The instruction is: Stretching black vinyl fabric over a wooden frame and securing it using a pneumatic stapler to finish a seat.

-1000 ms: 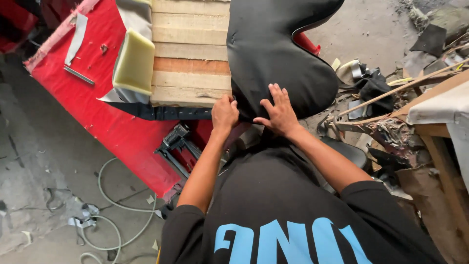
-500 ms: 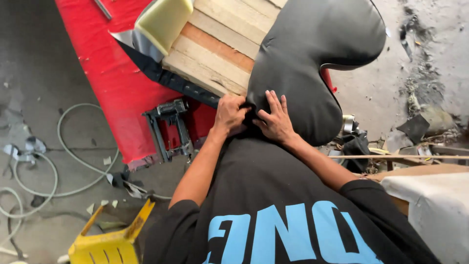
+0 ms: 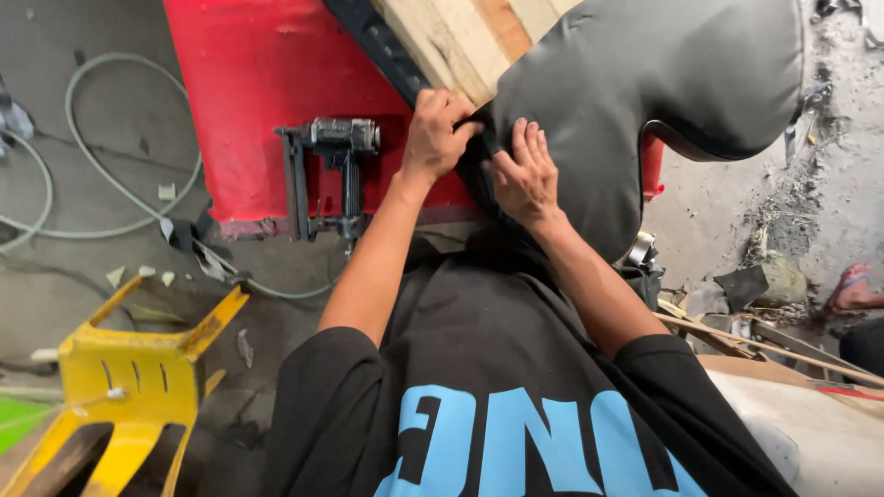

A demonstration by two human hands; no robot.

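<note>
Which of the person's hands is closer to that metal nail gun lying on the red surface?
The left. The left hand grips the black cover's edge just right of the nail gun; the right hand rests flat on the cover, farther away.

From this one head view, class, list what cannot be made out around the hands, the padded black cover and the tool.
- Left hand fingertips: curled under the padded black fabric cover.
- Cover's underside, head view: hidden by its own bulk.
- Wooden slatted frame: cut off by the top edge.
- Dark metal nail gun on the red board: its hose joint is too small to trace.
</note>
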